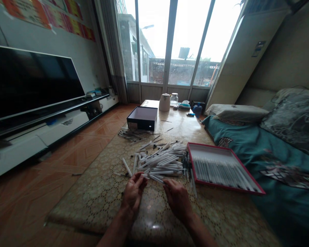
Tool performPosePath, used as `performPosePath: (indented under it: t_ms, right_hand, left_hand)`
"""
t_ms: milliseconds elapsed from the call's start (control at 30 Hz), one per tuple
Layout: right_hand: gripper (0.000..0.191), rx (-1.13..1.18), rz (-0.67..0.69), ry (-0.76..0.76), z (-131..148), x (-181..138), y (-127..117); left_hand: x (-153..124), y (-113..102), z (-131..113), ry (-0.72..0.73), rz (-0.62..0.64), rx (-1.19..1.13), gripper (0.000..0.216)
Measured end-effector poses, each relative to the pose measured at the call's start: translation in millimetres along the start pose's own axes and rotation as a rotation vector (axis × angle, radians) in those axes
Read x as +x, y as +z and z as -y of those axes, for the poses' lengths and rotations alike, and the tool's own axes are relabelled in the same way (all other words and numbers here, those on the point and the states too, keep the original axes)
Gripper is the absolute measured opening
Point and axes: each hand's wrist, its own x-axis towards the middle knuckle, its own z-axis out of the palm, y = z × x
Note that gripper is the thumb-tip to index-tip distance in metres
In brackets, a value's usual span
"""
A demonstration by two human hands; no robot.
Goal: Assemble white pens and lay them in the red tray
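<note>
My left hand [134,192] is closed, thumb and fingertips pinching a small whitish piece [145,176] that looks like part of a pen. My right hand [177,197] is also closed in a pinch, its fingertips at the near end of a slim white pen barrel [156,178]. Just beyond both hands spreads a loose pile of white pen barrels [167,159]. To the right, a red-rimmed shallow box [208,148] holds a row of pens [218,171] lying side by side. Dark-tipped pens [186,163] lie against its left edge.
Thin dark refills [131,134] lie before a dark open box [141,125]. Farther back on the patterned table [92,192] stand a kettle [164,103], a glass jar [174,99] and a tissue pack [184,105]. A teal-covered sofa [237,133] borders the right side.
</note>
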Motion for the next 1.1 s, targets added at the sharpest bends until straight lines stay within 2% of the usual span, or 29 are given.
performPosePath:
  t_ms: [233, 533, 667, 800, 867, 933, 1000, 1100]
  right_hand:
    - [0.021, -0.049, 0.037, -0.024, -4, -6, -1]
    - [0.02, -0.055, 0.054, -0.072, -13, -9, -2]
    - [0.019, -0.099, 0.042, -0.127, -17, -8, -5]
    - [0.02, -0.172, 0.036, -0.238, -25, -6, -11]
    - [0.02, -0.211, 0.041, -0.285, -28, -5, -14]
    - [0.019, -0.24, 0.048, -0.299, -30, -5, -16]
    - [0.018, -0.25, 0.065, -0.295, -32, -5, -18]
    - [0.017, -0.247, 0.093, -0.307, -33, -6, -18]
  left_hand:
    - [-2, 0, 10, -0.027, 0.036, 0.023, 0.016]
    - [-7, 0, 9, -0.054, 0.095, 0.108, 0.026]
    - [-11, 2, -2, -0.016, 0.267, 0.337, 0.021]
    - [-7, 1, -22, 0.097, 0.549, 0.821, 0.012]
    - [-4, 0, -31, 0.193, 0.636, 1.009, 0.017]
    - [-2, 0, -39, 0.248, 0.703, 1.106, 0.024]
    - [-2, -1, -42, 0.24, 0.764, 1.147, 0.027]
    - [-3, -1, -41, 0.22, 0.783, 1.182, 0.028]
